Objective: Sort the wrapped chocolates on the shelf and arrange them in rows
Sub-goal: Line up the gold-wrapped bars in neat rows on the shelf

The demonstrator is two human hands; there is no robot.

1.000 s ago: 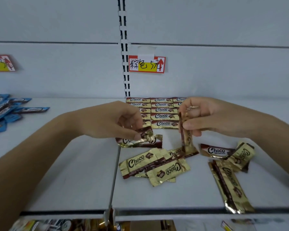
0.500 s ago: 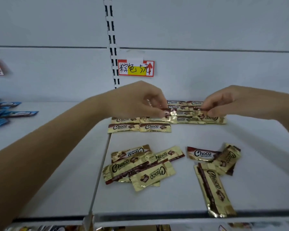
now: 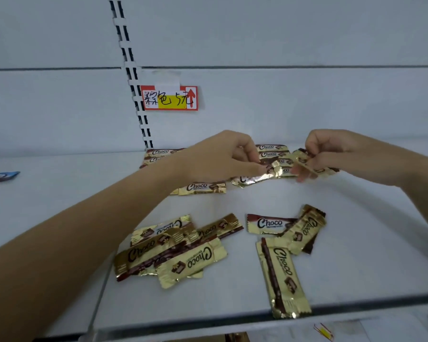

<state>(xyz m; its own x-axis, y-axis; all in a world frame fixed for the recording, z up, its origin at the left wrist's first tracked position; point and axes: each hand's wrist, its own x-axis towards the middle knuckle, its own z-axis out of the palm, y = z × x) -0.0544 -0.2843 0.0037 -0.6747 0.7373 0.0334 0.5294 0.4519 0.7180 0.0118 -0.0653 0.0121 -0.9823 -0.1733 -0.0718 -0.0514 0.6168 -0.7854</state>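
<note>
While both hands work at the far rows (image 3: 272, 150), left hand (image 3: 223, 156) pinching one chocolate (image 3: 255, 177), right hand (image 3: 331, 151) pinching another (image 3: 304, 160), bare white shelf (image 3: 368, 243) at right, loose bars (image 3: 178, 248) near the front edge.

body: two hands (image 3: 223, 156) | forearms bare | no sleeves, gloves, jewellery visible
</note>
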